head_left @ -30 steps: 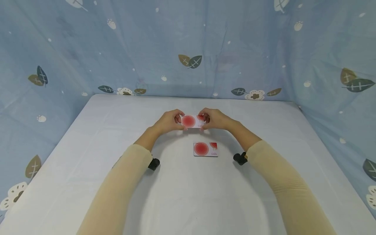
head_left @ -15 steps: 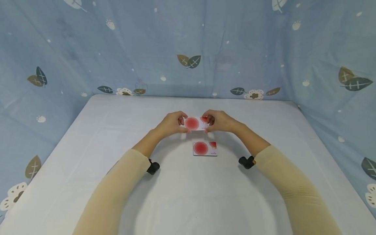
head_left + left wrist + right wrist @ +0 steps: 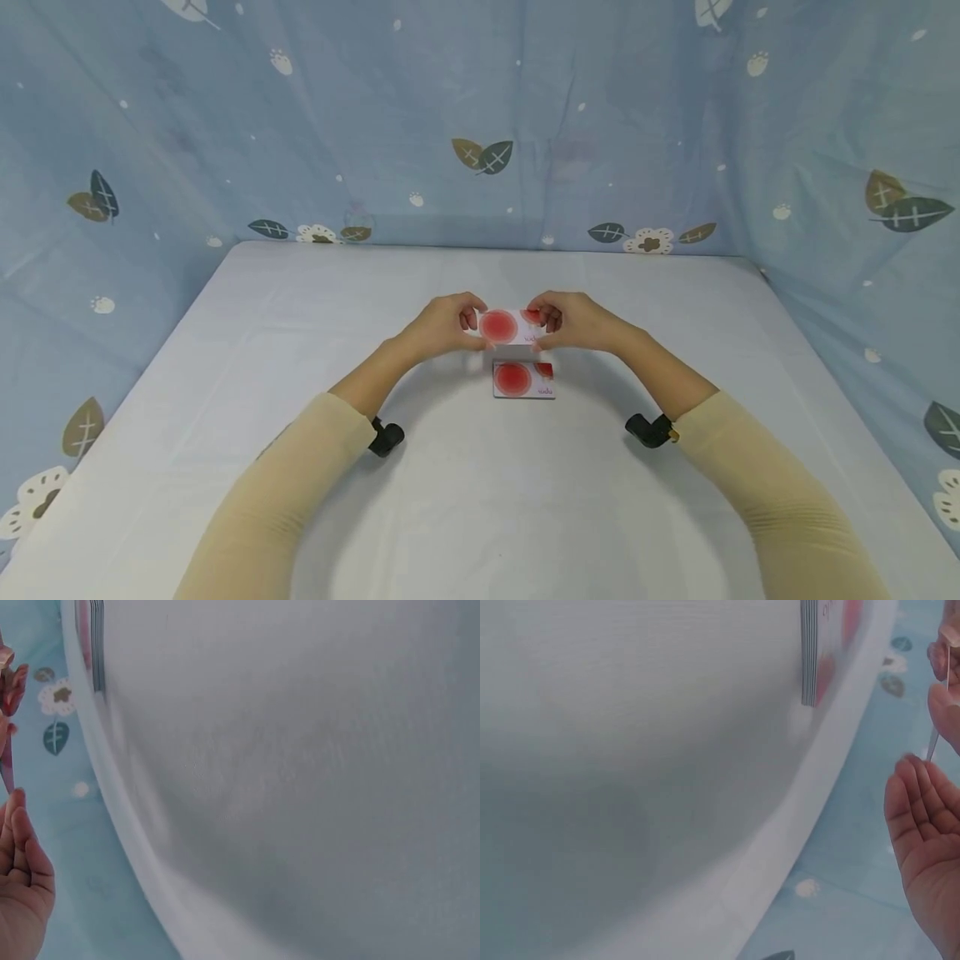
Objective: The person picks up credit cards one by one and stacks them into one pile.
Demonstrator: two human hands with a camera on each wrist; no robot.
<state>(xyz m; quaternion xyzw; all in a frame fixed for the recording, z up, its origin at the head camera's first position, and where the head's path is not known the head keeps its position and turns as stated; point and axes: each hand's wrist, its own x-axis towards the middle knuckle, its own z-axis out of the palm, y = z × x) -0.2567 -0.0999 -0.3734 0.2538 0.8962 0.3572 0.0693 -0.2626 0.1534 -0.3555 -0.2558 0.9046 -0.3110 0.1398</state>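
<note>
A thin white card (image 3: 498, 327) with a red circle and a red wedge printed on it is held up between both hands. My left hand (image 3: 444, 325) pinches its left end, and my right hand (image 3: 581, 322) pinches its right end. Just below, in the head view, a stack of matching cards (image 3: 514, 380) lies flat on the table. The stack's layered edges show near the top of both wrist views. Seen edge-on in the right wrist view, the held card (image 3: 933, 744) is a single thin line by the fingers.
A white cloth covers the table (image 3: 480, 500). Blue curtain (image 3: 337, 100) with leaf and paw prints hangs behind and on both sides. Small black wrist cameras (image 3: 386, 437) sit at the cuffs of the beige sleeves (image 3: 780, 483).
Both hands have brought the held card nearer the body and slightly right, closer to the stack in the head view. The stack has stayed in place.
</note>
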